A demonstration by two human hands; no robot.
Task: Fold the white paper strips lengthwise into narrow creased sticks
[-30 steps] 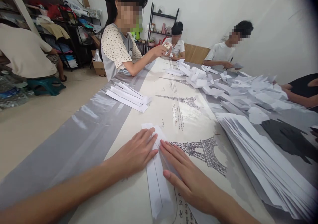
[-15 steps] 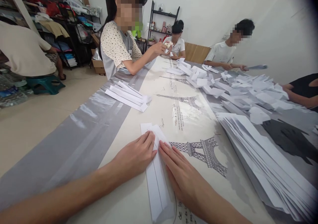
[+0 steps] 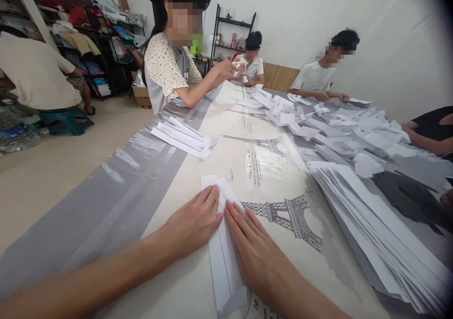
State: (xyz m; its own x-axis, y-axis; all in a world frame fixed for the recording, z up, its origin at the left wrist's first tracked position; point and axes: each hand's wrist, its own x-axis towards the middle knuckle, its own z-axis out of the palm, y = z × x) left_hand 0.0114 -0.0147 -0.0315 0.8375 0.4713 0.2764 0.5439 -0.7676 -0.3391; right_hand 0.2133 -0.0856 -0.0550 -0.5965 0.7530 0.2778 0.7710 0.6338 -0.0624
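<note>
A folded white paper strip (image 3: 221,267) lies lengthwise on the table in front of me, with creases running along it. My left hand (image 3: 198,217) is closed at its far part, with bent fingers pressing the paper and the thumb against its surface. Flat along the right edge rests my right hand (image 3: 260,248), its fingers stretched out and touching the paper. The far end of the strip shows beyond my left fingertips. Some of the paper beneath both hands is hidden.
A printed Eiffel Tower cloth (image 3: 297,220) covers the table. Folded strips (image 3: 182,137) lie ahead on the left. Long paper sheets (image 3: 375,234), a heap of folded papers (image 3: 354,125) and a black item (image 3: 412,198) are on the right. Several people sit around.
My right hand has shifted very slightly along the strip's edge; my left hand stays nearly still. Across the table, a person at the right has lowered a flat sheet towards the paper heap.
</note>
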